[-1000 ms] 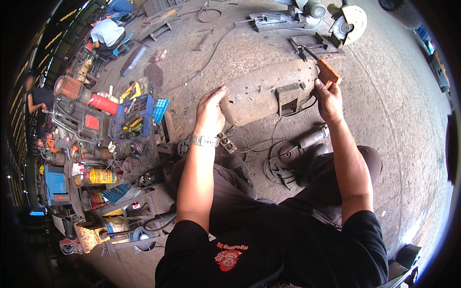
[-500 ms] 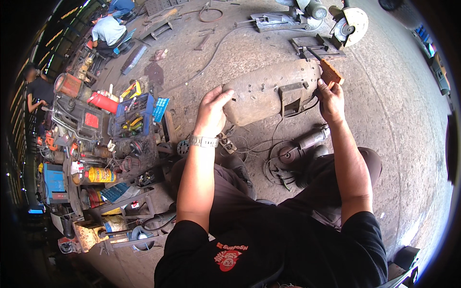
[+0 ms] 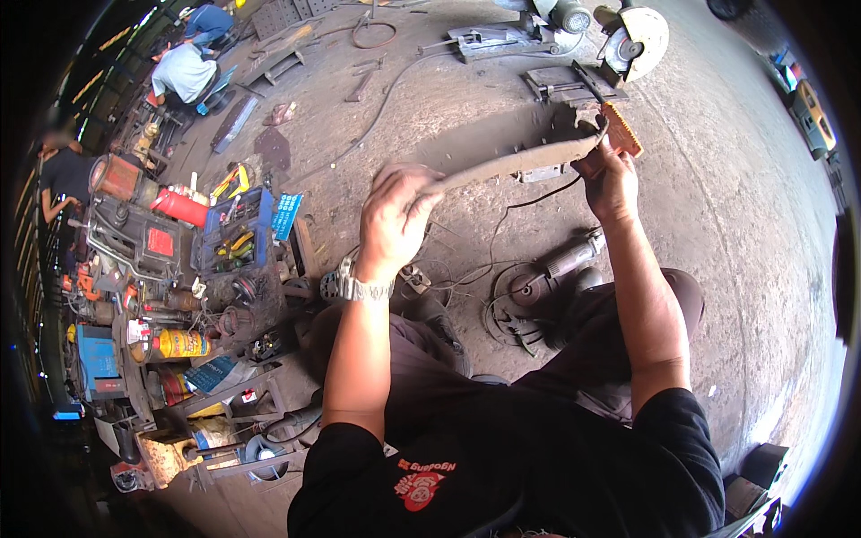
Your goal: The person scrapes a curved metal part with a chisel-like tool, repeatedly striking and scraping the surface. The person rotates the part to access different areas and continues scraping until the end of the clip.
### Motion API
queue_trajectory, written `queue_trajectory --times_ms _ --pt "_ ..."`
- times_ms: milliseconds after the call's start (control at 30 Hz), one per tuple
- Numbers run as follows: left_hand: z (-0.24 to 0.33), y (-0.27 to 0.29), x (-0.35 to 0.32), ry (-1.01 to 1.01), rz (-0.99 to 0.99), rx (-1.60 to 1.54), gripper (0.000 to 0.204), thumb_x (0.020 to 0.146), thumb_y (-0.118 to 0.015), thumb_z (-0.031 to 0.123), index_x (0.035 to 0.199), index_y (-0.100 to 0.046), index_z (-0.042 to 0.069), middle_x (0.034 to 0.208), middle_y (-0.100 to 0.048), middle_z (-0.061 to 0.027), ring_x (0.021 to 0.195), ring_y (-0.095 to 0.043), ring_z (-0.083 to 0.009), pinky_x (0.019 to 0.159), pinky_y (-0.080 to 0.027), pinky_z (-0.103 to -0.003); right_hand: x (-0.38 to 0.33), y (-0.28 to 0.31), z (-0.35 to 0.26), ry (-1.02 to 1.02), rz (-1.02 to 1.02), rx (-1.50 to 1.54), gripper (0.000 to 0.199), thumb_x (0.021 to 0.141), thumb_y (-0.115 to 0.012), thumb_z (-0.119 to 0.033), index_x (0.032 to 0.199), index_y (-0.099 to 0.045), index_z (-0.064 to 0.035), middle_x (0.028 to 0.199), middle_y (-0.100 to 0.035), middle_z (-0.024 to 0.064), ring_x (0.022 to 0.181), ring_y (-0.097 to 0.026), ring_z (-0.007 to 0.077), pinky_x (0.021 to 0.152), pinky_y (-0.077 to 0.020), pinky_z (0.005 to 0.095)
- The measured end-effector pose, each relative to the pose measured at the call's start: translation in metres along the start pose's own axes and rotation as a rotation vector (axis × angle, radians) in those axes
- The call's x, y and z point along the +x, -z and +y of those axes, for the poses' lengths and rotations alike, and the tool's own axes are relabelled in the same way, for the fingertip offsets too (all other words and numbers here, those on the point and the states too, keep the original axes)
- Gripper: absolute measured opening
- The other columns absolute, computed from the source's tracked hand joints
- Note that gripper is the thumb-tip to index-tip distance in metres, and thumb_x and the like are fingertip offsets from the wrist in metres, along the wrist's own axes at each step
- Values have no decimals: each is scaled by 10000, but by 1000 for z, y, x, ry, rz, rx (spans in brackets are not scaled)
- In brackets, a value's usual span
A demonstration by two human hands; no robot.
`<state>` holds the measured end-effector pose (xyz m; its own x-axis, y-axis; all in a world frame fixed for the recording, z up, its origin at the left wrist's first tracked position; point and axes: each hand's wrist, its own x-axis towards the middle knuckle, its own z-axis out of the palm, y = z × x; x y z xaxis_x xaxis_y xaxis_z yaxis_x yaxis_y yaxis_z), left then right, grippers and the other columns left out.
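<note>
Between my hands is a curved, dusty metal shell (image 3: 511,166), tilted so that its rim runs toward me and its dark hollow side shows. My left hand (image 3: 395,211) grips its left end, thumb near the rim, a metal watch on the wrist. My right hand (image 3: 612,184) is closed round the right end. Against the right fingers is an orange piece with a ridged edge (image 3: 621,130); I cannot tell whether it is held too. Below the shell, an angle grinder (image 3: 565,260) lies on the floor between my legs.
A cut-off saw (image 3: 635,43) stands on the floor at the far right. To the left are an open blue toolbox (image 3: 235,229), a yellow bottle (image 3: 179,343) and cluttered tools. Cables (image 3: 448,269) trail across the floor. Other people (image 3: 184,72) crouch at the far left.
Both hands have tipped the shell from its pierced outer face with the bracket to its rim and hollow inside. My left hand has turned and moved slightly down and left.
</note>
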<state>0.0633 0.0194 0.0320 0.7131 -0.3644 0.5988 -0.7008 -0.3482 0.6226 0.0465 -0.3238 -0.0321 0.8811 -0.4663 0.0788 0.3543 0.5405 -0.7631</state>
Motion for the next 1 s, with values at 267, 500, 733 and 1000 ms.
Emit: queue_trajectory --times_ms 267,500,733,1000 --pt "13 -7 -6 -465 97 459 212 740 -801 113 931 -773 202 1152 -718 50 1180 -590 -242 1119 -379 -506 7 1 -48 -40 -298 483 567 923 -589 -191 1457 -479 -36 1469 -551 106 1329 -534 255 1152 -378 434" --pt "16 -11 -8 -498 156 483 251 752 -791 101 986 -779 192 1149 -720 32 1137 -612 -259 1070 -433 -491 -1 -9 -67 71 -181 327 667 927 -649 -322 1484 -418 -36 1459 -547 160 1364 -496 301 1180 -348 469" --pt "11 -13 -6 -502 199 380 390 716 -760 12 1086 -771 136 1196 -694 -66 1100 -639 -301 995 -532 -464 1 -7 -68 99 -158 293 645 933 -656 -323 1475 -425 -61 1391 -602 168 1306 -549 290 1130 -410 479" --pt "11 -12 -10 -416 286 280 410 747 -735 23 1157 -723 39 1177 -685 -106 1118 -645 -323 1002 -525 -476 -1 -3 -67 56 -227 319 652 894 -674 -304 1457 -455 -59 1391 -598 186 1322 -531 313 1136 -398 481"
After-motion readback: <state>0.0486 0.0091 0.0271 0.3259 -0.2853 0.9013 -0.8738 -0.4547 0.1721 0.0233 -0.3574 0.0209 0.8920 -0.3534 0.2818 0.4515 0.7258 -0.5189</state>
